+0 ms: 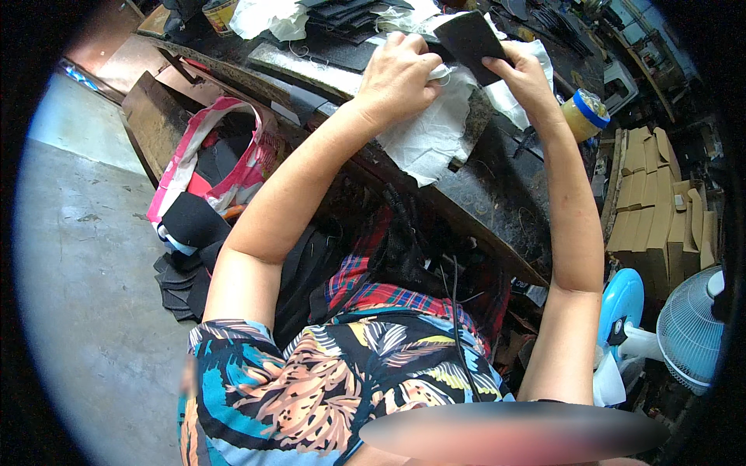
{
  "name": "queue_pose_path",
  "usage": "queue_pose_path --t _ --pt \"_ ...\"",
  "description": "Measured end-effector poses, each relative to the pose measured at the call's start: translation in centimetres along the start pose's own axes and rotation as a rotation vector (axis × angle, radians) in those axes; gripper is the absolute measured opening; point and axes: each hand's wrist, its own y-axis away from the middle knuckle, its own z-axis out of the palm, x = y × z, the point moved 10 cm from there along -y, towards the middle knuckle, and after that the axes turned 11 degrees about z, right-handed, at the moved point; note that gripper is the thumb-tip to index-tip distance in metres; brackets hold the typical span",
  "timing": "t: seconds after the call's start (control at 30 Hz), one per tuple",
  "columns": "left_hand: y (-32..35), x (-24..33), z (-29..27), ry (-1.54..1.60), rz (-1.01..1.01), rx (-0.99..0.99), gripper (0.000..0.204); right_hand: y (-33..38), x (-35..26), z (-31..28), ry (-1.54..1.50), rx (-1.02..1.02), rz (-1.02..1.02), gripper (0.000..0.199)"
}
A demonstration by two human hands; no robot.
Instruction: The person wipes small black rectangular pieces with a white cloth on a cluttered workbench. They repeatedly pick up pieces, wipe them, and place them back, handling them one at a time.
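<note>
My right hand (pixel 528 78) grips a flat black rectangular piece (pixel 468 43) by its lower right edge, thumb on top. The piece is tilted above the workbench. To its left, my left hand (pixel 399 76) is closed, fingers curled in, with a bit of white material showing at the fingertips. That material looks like crumpled cloth, though most of it is hidden by the fingers. Below the hand a wrinkled white cloth (pixel 423 147) spreads over the bench and drapes at the front edge. More white cloth (pixel 509 105) lies beneath my right hand.
Stacked black pieces (pixel 353 17) lie at the back of the dark workbench (pixel 497 182). A yellowish jar with a blue rim (pixel 584 115) stands by my right forearm. A pink-edged bag (pixel 260 147) sits at left; cardboard boxes (pixel 641 210) and a fan (pixel 691 330) are at right.
</note>
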Motion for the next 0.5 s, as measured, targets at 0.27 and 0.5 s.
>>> queue_pose_path --t 0.27,0.5 --pt "0.8 -2.1 1.9 0.309 -0.129 -0.030 0.038 -2.0 2.5 4.1 -0.046 -0.038 0.109 0.037" --pt "0.6 -4.7 4.7 0.287 -0.097 -0.171 0.045 -2.3 3.0 -6.1 -0.726 0.251 0.062 0.021"
